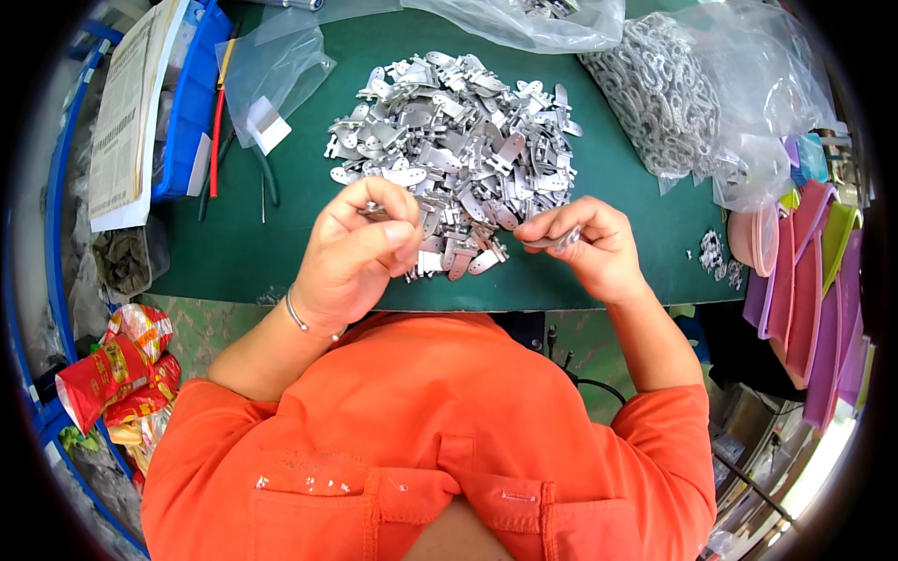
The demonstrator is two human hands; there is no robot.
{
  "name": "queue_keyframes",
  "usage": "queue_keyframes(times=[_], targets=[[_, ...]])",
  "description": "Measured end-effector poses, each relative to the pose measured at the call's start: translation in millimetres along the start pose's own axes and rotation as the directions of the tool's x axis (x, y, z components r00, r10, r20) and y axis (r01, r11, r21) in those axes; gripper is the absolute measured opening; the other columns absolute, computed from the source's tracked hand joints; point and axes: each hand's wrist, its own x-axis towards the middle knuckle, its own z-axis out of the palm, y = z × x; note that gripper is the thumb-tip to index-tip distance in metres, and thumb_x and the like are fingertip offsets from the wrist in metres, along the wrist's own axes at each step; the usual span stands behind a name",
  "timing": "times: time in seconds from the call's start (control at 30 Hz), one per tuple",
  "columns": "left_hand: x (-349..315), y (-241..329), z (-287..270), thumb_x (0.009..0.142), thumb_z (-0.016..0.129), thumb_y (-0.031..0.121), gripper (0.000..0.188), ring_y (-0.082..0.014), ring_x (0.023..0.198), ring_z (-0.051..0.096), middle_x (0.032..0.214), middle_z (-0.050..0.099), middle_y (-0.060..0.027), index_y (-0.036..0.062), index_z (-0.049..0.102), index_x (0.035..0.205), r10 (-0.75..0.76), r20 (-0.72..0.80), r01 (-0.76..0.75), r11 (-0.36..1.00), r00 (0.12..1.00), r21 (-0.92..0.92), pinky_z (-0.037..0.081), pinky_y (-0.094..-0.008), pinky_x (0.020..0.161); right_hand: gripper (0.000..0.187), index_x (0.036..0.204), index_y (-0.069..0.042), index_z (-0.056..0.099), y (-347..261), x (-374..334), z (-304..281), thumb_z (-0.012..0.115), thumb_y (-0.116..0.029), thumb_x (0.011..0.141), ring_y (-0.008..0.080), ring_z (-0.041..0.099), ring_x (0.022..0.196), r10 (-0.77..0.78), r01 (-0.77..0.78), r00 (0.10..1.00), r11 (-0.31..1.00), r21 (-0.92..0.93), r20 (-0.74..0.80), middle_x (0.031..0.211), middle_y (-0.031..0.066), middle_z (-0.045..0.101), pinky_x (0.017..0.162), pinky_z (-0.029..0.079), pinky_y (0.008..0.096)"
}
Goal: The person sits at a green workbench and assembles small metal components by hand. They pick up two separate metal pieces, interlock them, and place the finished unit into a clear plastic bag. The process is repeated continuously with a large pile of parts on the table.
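Note:
A heap of silver metal parts with flat, rounded, drilled plates (pixel 458 140) lies on the green tabletop (pixel 290 257), beyond and between my hands. My left hand (pixel 360 251), at the near left side of the heap, has its fingers curled around a small silver metal part (pixel 372 209), mostly hidden by the fingers. On the right, my right hand (pixel 599 251) pinches a flat silver metal plate (pixel 558 240) between thumb and fingers, just off the heap's near right edge. The two hands are apart.
A clear bag of grey metal links (pixel 659 93) lies far right, with small loose parts (pixel 718 257) nearer. At left are a blue bin (pixel 195 103), papers (pixel 126 122), pliers (pixel 268 178) and an empty plastic bag (pixel 281 75). Pink and purple holders (pixel 809 271) stand right.

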Motion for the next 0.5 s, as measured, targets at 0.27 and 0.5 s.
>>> queue_keyframes(times=[0.27, 0.5], targets=[[1.5, 18.4, -21.2, 0.090, 0.055, 0.009, 0.016, -0.0080, 0.057, 0.040, 0.070, 0.044, -0.0012, 0.0072, 0.047, 0.076, 0.215, -0.102, -0.199, 0.969, 0.971, 0.144, 0.033, -0.0218, 0.051, 0.039, 0.119, -0.008, 0.040, 2.4, 21.2, 12.4, 0.051, 0.006, 0.085, 0.0192, 0.057, 0.086, 0.149, -0.191, 0.973, 0.949, 0.252, 0.178, 0.099, 0.0129, 0.056, 0.075, 0.048, 0.0315], [-2.1, 9.5, -13.9, 0.083, 0.069, 0.002, 0.011, -0.0043, 0.072, 0.053, 0.080, 0.058, 0.0009, 0.0038, 0.059, 0.083, 0.149, -0.162, -0.094, 0.948, 0.975, 0.305, 0.043, -0.0194, 0.063, 0.045, 0.131, -0.007, 0.029, -2.3, 38.5, 48.0, 0.035, 0.010, 0.090, 0.0162, 0.064, 0.086, 0.040, 0.051, 0.976, 0.916, -0.398, 0.216, 0.110, 0.0140, 0.064, 0.068, 0.049, 0.0246]])
